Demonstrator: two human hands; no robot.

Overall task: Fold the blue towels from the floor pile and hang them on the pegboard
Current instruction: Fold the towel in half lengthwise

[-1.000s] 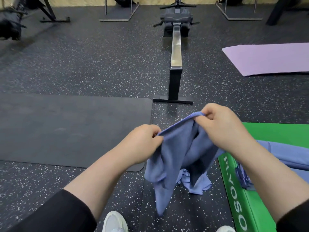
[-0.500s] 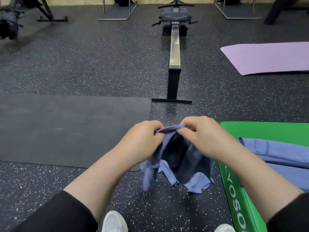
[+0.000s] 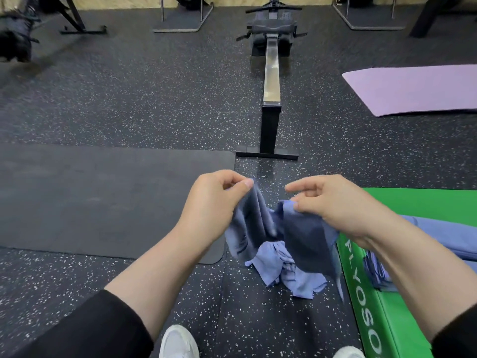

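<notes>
Where it hangs between the two hands above the floor (image 3: 129,104), the towel (image 3: 304,239) is seen to sag in soft folds, so it is judged light, limp and easily slid. Its upper edge is pinched at one end by the left hand (image 3: 214,202), thumb against forefinger, and at the other by the right hand (image 3: 333,202), whose forefinger is held straight and free. More towels (image 3: 291,277) lie on the floor below. The edge is best taken at its corners.

Blue towel (image 3: 304,236) held up, sagging, crumpled towel (image 3: 284,272) on floor beneath
</notes>
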